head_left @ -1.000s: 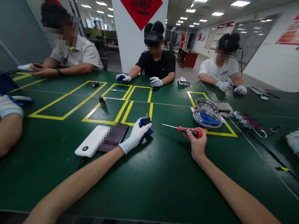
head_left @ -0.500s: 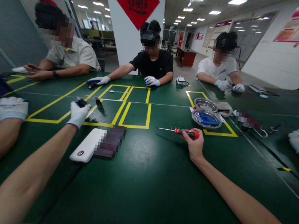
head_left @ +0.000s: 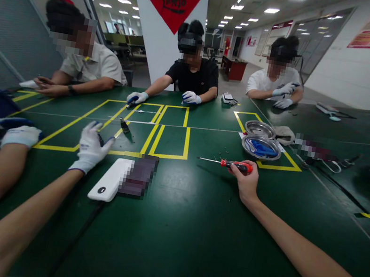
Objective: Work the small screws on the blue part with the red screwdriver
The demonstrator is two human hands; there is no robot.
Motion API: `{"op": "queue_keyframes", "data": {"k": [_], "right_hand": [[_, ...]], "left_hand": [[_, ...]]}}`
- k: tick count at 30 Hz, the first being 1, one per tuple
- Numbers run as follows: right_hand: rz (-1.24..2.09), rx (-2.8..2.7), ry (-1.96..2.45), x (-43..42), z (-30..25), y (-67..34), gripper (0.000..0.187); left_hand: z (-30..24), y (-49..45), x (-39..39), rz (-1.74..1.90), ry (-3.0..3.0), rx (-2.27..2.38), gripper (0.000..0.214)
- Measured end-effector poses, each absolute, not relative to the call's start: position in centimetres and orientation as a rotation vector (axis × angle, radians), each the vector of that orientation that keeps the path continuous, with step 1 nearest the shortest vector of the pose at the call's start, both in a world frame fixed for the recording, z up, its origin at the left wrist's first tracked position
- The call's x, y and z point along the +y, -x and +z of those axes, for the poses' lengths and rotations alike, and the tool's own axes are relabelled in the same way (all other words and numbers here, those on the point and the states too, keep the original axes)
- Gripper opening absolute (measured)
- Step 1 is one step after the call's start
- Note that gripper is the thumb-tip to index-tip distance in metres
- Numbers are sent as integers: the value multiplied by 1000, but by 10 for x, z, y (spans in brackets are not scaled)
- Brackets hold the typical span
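Note:
My left hand [head_left: 90, 148], in a white glove with a blue cuff, is raised above the table left of the white device. Its fingers curve around a small black part [head_left: 101, 139], of which only a bit shows between thumb and fingers. My bare right hand [head_left: 247, 180] grips a red and black screwdriver [head_left: 236, 166] by its handle, with the shaft pointing left, level above the table. Several small screws [head_left: 221, 157] lie just behind the shaft. A black cylindrical piece [head_left: 124, 126] stands near the yellow tape, beyond my left hand.
On the green table [head_left: 168, 236] lie a white device [head_left: 109, 180] with a cable and a blurred dark phone-like slab [head_left: 139, 175]. Metal bowls [head_left: 261, 148], one with blue contents, stand at the right. Co-workers' gloved hands [head_left: 22, 136] are at the left, right and far side.
My left hand has drawn back slightly and turned, so the black part is now mostly hidden. The screwdriver stays nearly in place. Across the table, a co-worker's gloved hand has moved to the right.

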State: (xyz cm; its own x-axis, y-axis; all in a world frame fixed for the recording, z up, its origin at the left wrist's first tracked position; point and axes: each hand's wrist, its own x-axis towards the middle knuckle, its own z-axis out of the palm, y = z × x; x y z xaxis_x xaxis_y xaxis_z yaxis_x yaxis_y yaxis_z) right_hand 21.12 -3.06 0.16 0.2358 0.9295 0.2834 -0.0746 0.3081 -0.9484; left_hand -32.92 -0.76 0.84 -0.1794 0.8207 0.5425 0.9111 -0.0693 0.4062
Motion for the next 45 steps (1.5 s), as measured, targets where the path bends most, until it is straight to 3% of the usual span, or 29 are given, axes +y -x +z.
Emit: {"op": "queue_keyframes", "data": {"k": [7,21,34,38,43,45], "right_hand": [[872,-1095,1008,-30,1,-211,53],[844,-1090,1041,-30,4,-210,50],[569,-918,938,-18,8,-220,53],[534,-918,919,-15,12,-228,50],[577,-904,918,-13,13,-233,44],[632,-919,919,-15,13,-232,43]], "left_hand": [[-8,303,33,-778,2413,-1991,66],[-16,186,148,-1259,2692,-1805,62],[-20,-39,104,-1369,3017,-1402,47],[-15,-75,94,-1857,2923,-1629,44],[-1,-70,94,-3087,2316,-1940,52],[7,-55,91,-3337,1971,-1939,51]]}}
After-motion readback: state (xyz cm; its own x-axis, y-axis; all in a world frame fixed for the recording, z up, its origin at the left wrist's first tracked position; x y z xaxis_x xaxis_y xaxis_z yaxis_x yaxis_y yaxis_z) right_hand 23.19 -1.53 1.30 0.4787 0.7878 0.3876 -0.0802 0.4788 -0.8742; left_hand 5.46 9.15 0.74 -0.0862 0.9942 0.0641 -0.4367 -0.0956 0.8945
